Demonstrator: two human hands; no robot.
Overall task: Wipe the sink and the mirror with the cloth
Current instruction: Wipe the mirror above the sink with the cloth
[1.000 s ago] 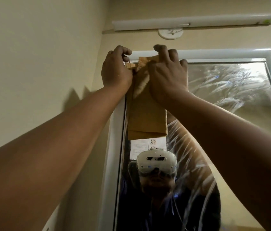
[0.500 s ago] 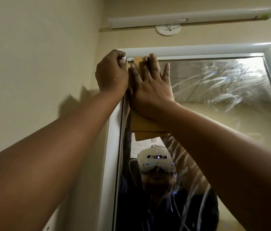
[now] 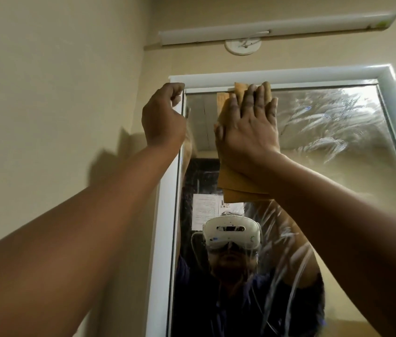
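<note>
Cloth (image 3: 234,188) pinned flat on mirror (image 3: 326,132) by open right hand (image 3: 249,132); left hand (image 3: 163,117) curled on white frame (image 3: 165,215).

Beige walls (image 3: 58,93) meet in a corner; white tube light (image 3: 265,29) mounted high.

Left hand (image 3: 164,117) curled, right hand (image 3: 249,132) flat, arms raised

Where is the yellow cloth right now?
The cloth is pressed flat against the mirror under the right hand, near the mirror's top left corner, just right of the left hand.
</note>
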